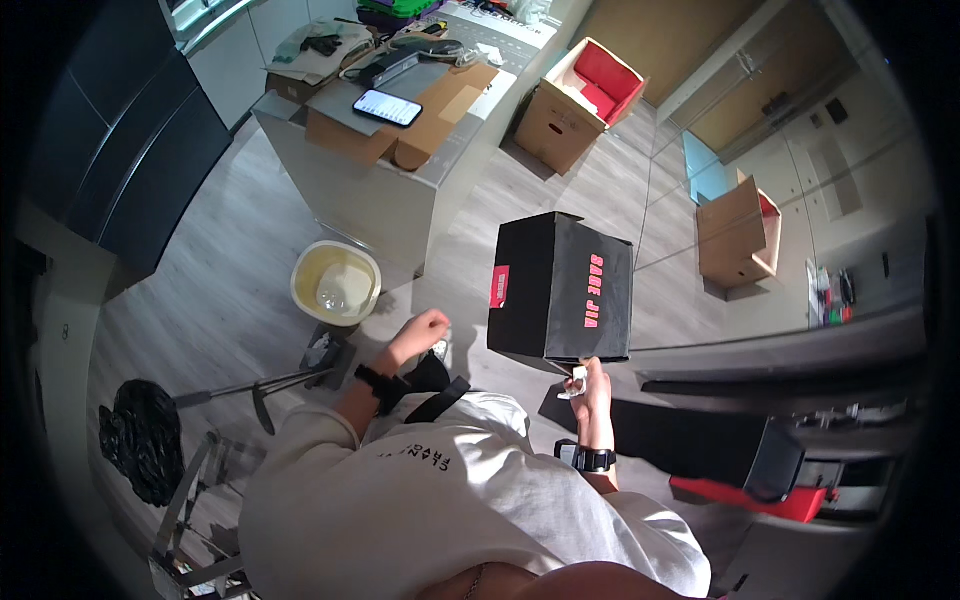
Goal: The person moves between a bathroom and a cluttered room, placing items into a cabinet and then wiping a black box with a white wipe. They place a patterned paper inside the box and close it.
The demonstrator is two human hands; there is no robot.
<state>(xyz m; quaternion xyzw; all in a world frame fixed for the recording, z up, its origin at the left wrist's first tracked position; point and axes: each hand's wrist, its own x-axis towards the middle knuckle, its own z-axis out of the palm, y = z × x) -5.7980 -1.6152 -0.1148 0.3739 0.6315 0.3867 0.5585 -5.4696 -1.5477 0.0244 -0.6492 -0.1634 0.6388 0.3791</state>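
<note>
A large black cardboard box (589,292) with pink lettering on its upper face and a red label on its side is in front of me, right of the middle. My right hand (594,394) is at the box's near edge, its fingertips against that edge. A small white crumpled piece (577,380), perhaps tissue or plastic, is held between its fingers and thumb. My left hand (420,335) hangs in the air left of the box, fingers curled together, with nothing visible in them. Below it are my shoe and dark trouser leg.
A cream waste bin (336,285) stands on the floor at left, near a long-handled dustpan (322,352) and a black plastic bag (146,442). A smartphone (388,108) lies on the cluttered counter (360,184). An open cardboard box (559,124) stands farther off by mirrored doors.
</note>
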